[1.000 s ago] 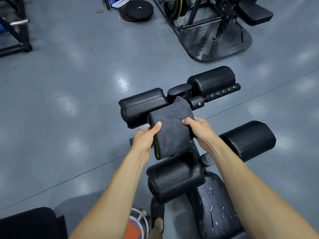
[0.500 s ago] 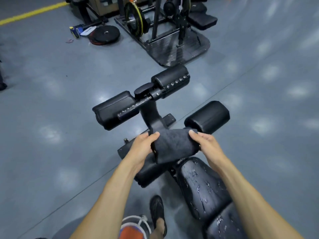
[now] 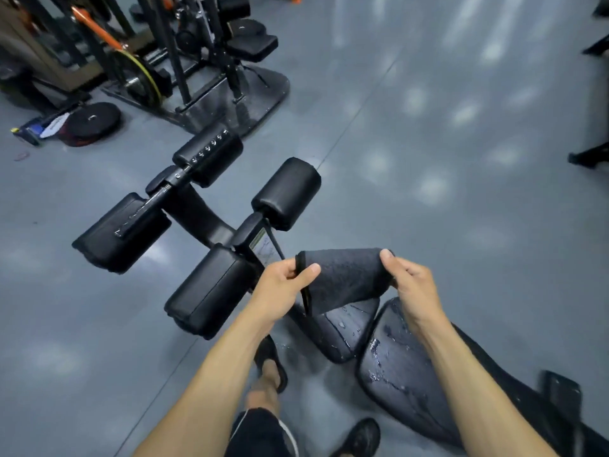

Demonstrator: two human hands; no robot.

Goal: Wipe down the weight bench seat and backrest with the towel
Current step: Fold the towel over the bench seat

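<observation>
Fingers and thumb of the left hand (image 3: 280, 291) pinch one edge of the dark towel (image 3: 346, 278); the right hand (image 3: 413, 285) pinches the opposite edge. Stretched between them, its long axis runs left to right, just above the wet bench seat (image 3: 349, 328) and backrest (image 3: 398, 364). A frame label (image 3: 263, 247) is unreadable.

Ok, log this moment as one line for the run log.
left hand: holds towel | right hand: holds towel | towel: above wet seat | backrest: wet, unwiped
</observation>
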